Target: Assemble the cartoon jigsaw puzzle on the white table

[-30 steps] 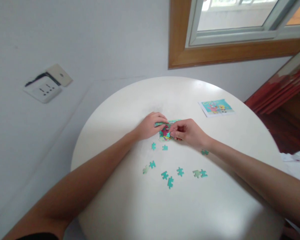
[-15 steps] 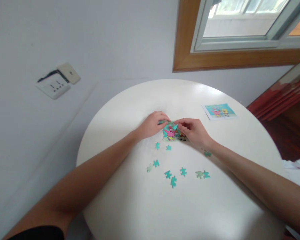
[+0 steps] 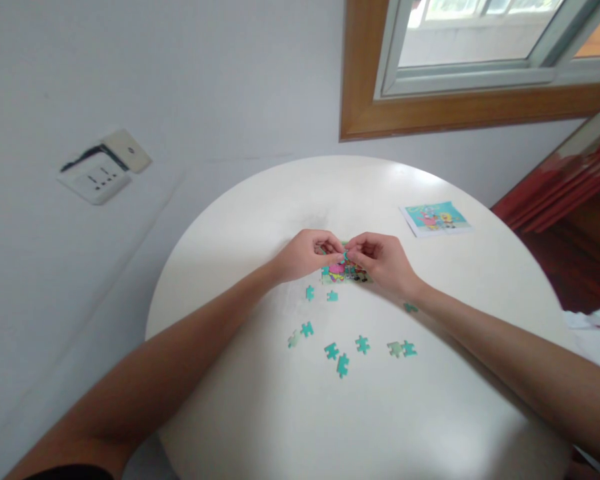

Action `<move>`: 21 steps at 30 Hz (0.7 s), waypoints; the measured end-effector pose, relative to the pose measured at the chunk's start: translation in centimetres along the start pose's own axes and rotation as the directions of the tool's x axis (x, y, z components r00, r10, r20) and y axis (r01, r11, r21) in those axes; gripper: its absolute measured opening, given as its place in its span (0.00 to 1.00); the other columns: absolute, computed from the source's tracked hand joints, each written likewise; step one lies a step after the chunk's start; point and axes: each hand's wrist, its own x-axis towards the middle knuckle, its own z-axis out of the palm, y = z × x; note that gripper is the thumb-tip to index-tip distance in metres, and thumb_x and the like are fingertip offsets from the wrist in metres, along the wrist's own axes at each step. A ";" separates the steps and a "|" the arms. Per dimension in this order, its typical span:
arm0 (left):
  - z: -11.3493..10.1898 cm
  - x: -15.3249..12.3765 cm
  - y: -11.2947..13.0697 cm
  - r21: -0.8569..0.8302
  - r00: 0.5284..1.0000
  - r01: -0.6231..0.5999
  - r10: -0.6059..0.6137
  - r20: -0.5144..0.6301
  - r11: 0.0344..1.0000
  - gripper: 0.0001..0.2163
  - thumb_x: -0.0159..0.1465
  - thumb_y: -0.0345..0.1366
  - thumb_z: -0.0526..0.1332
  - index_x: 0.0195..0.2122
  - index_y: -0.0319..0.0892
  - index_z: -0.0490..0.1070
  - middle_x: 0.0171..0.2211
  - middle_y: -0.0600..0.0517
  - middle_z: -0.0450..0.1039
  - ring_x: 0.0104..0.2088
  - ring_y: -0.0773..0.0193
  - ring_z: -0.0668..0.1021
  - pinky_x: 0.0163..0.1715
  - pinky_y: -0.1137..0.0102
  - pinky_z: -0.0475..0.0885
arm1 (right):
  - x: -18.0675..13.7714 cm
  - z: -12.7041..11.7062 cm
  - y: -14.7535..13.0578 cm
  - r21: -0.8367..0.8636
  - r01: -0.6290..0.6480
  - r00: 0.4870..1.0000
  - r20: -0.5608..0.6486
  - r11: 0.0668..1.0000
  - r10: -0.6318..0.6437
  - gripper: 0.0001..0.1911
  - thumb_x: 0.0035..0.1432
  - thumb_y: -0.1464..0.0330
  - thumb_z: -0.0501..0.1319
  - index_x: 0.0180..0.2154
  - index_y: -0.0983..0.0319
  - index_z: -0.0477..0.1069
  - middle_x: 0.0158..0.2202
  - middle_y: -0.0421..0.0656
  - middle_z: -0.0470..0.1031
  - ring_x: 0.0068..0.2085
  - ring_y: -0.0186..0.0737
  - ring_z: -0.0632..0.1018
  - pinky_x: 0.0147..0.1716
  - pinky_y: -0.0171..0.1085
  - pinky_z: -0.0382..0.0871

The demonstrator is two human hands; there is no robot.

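Observation:
Over the partly assembled jigsaw puzzle (image 3: 336, 271), my left hand (image 3: 306, 256) and my right hand (image 3: 384, 260) meet fingertip to fingertip. A small teal puzzle piece (image 3: 345, 255) shows between them, pinched by thumb and fingers from both sides. The puzzle shows a pink cartoon figure, and its upper part is hidden by my fingers. Just below it lie two loose teal pieces, a left one (image 3: 310, 293) and a right one (image 3: 332, 297). Another teal piece (image 3: 410, 307) lies beside my right forearm, partly covered.
Several loose pieces, among them a teal one (image 3: 363, 344) and a pale green one (image 3: 395, 349), lie nearer on the round white table (image 3: 260, 413). A picture card (image 3: 437, 220) with the cartoon lies at the back right. The wall and window frame (image 3: 370, 120) stand behind.
My left hand has lifted its fingers from the puzzle's edge and closed them at the teal piece. My right hand has moved slightly left to meet it. The view has shifted a little.

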 end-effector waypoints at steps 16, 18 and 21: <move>-0.3 -0.4 0.8 -0.107 0.975 0.164 -0.145 0.171 0.981 0.12 0.57 0.36 0.70 0.38 0.38 0.73 0.25 0.53 0.76 0.25 0.70 0.76 0.26 0.75 0.67 | -0.2 0.5 -0.2 0.078 -0.020 1.000 0.024 0.997 0.018 0.13 0.53 0.60 0.69 0.32 0.62 0.72 0.25 0.38 0.72 0.27 0.32 0.71 0.27 0.35 0.64; -0.4 -0.4 0.6 -0.099 0.977 0.160 -0.143 0.158 0.982 0.12 0.57 0.34 0.70 0.40 0.37 0.75 0.27 0.52 0.77 0.26 0.69 0.77 0.27 0.75 0.69 | 0.0 0.3 0.0 0.054 -0.023 0.999 -0.023 0.998 0.025 0.10 0.56 0.62 0.66 0.32 0.62 0.72 0.25 0.39 0.72 0.26 0.32 0.70 0.26 0.35 0.64; -0.6 -0.3 0.1 -0.075 0.985 0.142 -0.133 0.112 0.987 0.11 0.57 0.34 0.69 0.40 0.37 0.78 0.28 0.51 0.79 0.27 0.68 0.78 0.28 0.74 0.71 | 0.2 -0.1 0.3 0.022 -0.016 0.995 -0.097 1.000 0.018 0.08 0.58 0.64 0.63 0.33 0.62 0.72 0.26 0.40 0.73 0.26 0.33 0.71 0.26 0.35 0.64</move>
